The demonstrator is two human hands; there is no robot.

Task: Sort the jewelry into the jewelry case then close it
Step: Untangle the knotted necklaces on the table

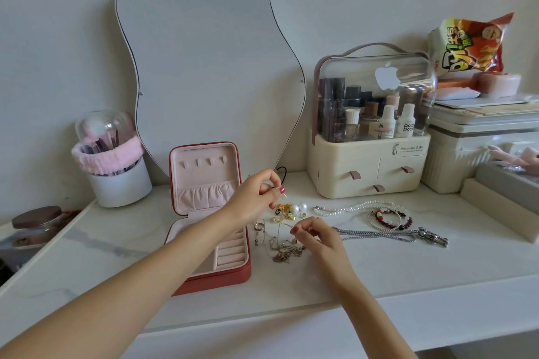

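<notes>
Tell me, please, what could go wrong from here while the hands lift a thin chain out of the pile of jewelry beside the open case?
1. The thin chain runs between the left hand and right hand above the tangled pile; it may drag other pieces along or knot.
2. The small earrings below could be knocked away.
3. The left forearm crosses the open jewelry case and might bump it.

View: we are looking from head height | facing forward and down | sitting close over the vanity top (379, 268) | single view.
</notes>
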